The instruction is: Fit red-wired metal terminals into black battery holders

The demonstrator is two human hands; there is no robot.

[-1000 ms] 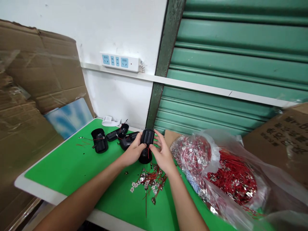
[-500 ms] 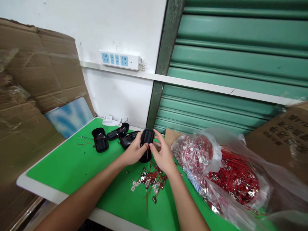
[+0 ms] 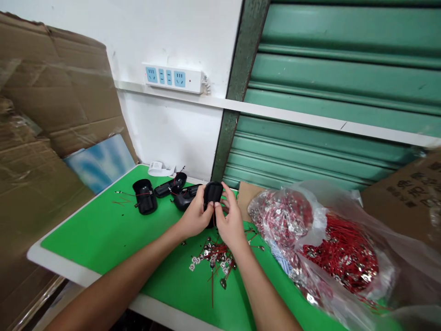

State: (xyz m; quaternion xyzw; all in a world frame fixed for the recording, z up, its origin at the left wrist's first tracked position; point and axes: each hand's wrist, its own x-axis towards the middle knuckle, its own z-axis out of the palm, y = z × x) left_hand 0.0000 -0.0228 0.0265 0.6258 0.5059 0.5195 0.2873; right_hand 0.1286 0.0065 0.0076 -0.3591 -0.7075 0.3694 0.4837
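Note:
Between my two hands is a black plastic battery housing (image 3: 212, 192) with a red wire hanging from its near side. My left hand (image 3: 197, 212) grips its left side, thumb on the front face. On the other side, my right hand (image 3: 230, 215) has its thumb low on the housing near the red wire and its fingers along the right edge. What the thumb tips press on is too small to make out. Below lies a loose pile of metal contact tabs with red wires (image 3: 220, 257). Several similar black housings, one of them (image 3: 144, 196) with a wire across it, lie to the left.
A clear plastic bag (image 3: 292, 230) full of red-wired contacts fills the right of the green tabletop (image 3: 93, 234). Cardboard (image 3: 69, 87) stands at left, a carton (image 3: 409, 188) at right. A power strip (image 3: 174, 77) is on the wall. A paper roll (image 3: 159, 169) lies behind.
The housing has tilted slightly in my hands, and its lower part is now more covered by them. Both hands keep their hold. The camera view has shifted a little.

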